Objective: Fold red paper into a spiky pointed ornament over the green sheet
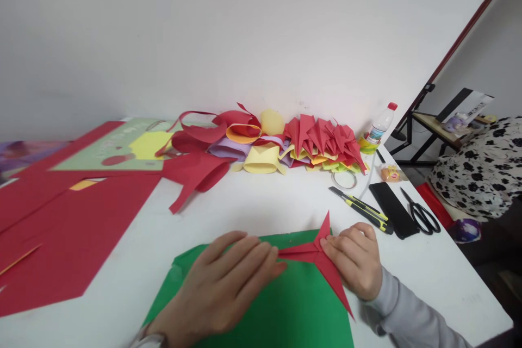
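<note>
A piece of folded red paper (299, 250) with several long points lies over a green sheet (310, 299) on the white table. My right hand (356, 261) grips it near the centre, thumb and fingers closed on the paper where the points meet. Its left point runs to the fingertips of my left hand (228, 283), whose fingers are stretched out and slightly blurred. The very tip of that point is hidden by those fingers. One point rises upward, and another slants down beneath my right wrist.
Large red sheets (98, 228) cover the table's left side. Along the wall lie folded red paper pieces (322, 136) and rolled paper pieces (261, 159). To the right are a box cutter (362, 209), a black phone-like slab (393, 209), scissors (422, 215), tape (343, 179) and a bottle (379, 126).
</note>
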Motion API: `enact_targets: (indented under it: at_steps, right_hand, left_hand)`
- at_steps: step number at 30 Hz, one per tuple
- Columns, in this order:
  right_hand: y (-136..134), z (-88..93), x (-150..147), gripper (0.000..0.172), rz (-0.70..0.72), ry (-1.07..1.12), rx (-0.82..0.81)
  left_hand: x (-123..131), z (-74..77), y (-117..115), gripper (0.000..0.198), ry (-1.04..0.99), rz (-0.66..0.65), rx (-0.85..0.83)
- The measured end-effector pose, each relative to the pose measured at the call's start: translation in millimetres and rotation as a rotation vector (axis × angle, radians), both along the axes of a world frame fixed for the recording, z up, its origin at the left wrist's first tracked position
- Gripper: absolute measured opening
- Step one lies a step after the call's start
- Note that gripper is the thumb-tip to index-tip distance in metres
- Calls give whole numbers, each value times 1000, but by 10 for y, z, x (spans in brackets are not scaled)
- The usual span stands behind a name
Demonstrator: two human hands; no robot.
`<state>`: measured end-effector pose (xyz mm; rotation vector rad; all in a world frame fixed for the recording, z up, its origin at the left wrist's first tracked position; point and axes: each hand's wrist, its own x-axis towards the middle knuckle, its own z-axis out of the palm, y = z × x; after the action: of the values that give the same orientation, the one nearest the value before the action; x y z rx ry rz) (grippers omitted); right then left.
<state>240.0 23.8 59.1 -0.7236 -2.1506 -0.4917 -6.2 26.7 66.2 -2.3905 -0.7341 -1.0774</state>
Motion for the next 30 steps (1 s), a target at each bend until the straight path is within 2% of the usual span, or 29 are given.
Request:
enact_targets:
  at_steps: [3, 4, 10, 14, 17, 20, 22, 25, 30]
  right_hand:
    - [-45, -14, -76, 18, 37, -49, -14]
    - [-60, -18, -96, 18, 44, -56, -16]
    - [-75, -2, -117, 17, 50, -22, -33]
    - [-35, 11, -85, 24, 96, -12, -35]
    - [-31, 4, -84, 25, 108, -62, -2]
    - [-68, -15, -112, 24, 114, -147, 36]
    - [-106, -26, -137, 24, 137, -180, 52]
    - [-158, -20, -155, 27, 154, -183, 52]
    - [-200, 36, -134, 31, 94, -116, 37]
  left_hand:
    - [97, -66, -56, 33, 113, -89, -13]
    - [122, -87, -75, 36, 128, -106, -28]
    - [149, -101, -87, 32, 102, -157, -8]
    - [144, -55, -29, 30, 98, -132, -7]
    - [159, 14, -26, 25, 28, -126, -206]
    - [179, 89, -75, 36, -96, -190, -453]
    - [201, 95, -113, 35, -128, -206, -490]
    - [248, 24, -141, 22, -114, -172, -468]
    - [295, -72, -106, 30, -114, -185, -500]
